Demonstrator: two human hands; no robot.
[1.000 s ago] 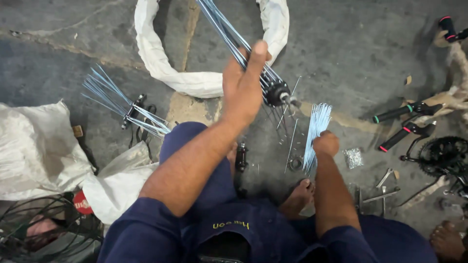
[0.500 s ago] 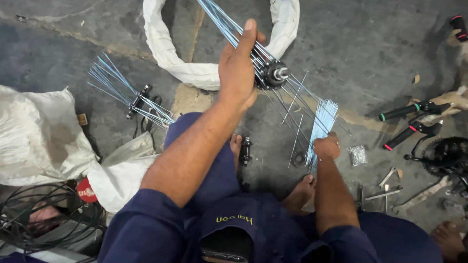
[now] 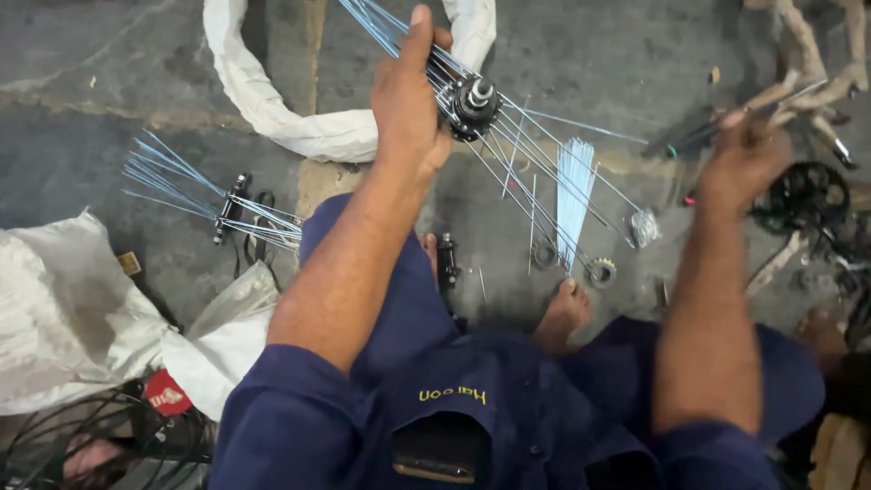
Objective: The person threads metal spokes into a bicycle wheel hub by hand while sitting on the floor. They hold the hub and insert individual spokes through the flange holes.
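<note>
Nearest the camera sits the person's lap in dark blue work clothes, a bare foot (image 3: 564,313) tucked in just beyond it on the concrete floor (image 3: 109,118). The foot rests close to two small sprockets (image 3: 601,270) and a loose bundle of spokes (image 3: 573,195) lying flat within easy reach — likely a supply kept close so a hand need not travel far.

The left hand (image 3: 408,109) is raised above the floor, its fingers (image 3: 419,36) wrapped around spokes right beside the hub (image 3: 472,104). The hub sits just to the right of the palm, touching or nearly touching it, its axle end facing up, and thin spokes fan out from it toward both the upper left and lower right. Gripped there, the spokes hang free rather than snagging on the ground.

The right hand (image 3: 744,159) is blurred, out to the side near a black chainring (image 3: 798,195); whether its fingers hold anything I cannot tell.

Farther left lies a second hub (image 3: 234,209) with spokes splayed — set aside on the floor. Beyond the left hand curls a white tyre (image 3: 272,118).
</note>
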